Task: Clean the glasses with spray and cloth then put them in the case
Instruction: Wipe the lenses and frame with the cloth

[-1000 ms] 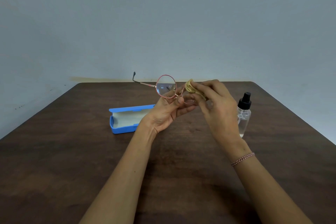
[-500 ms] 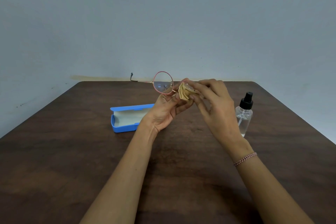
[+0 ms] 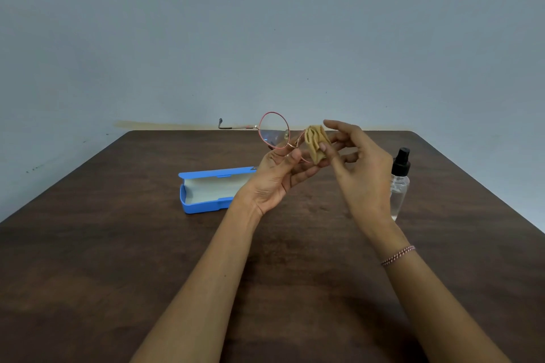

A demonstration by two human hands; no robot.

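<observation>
Round glasses with a thin pink-gold frame are held up above the table's far half. My left hand grips them from below at the bridge, palm up. One temple sticks out to the left. A folded tan cloth covers the right lens, pinched between thumb and fingers of my right hand. The blue case lies open on the table, left of my left wrist, its pale lining bare. A clear spray bottle with a black cap stands upright just right of my right hand.
The dark brown wooden table ends at a pale grey wall behind. Its far edge runs just behind the glasses, and its right edge slants past the bottle.
Both hands have lifted a little and the glasses have turned, so the left lens faces me more. The cloth has shifted on the right lens and my right fingers have spread.
</observation>
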